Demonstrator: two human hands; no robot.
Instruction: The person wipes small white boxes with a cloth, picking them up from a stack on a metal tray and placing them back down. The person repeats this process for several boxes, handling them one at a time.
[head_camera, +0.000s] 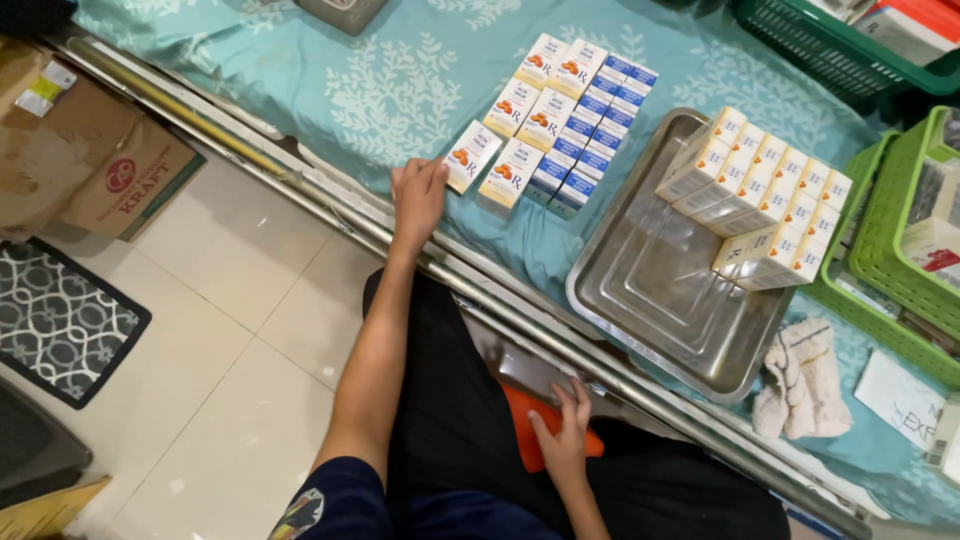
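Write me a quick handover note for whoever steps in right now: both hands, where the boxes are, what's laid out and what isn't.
Left hand: flat on the teal cloth, fingertips touching the nearest small white-and-orange box.
Right hand: resting on an orange object in the lap, holding no box.
Laid out: rows of white-and-orange boxes beside blue-and-white boxes on the cloth.
Not laid out: a stack of cream boxes on the steel tray; green baskets at the side.
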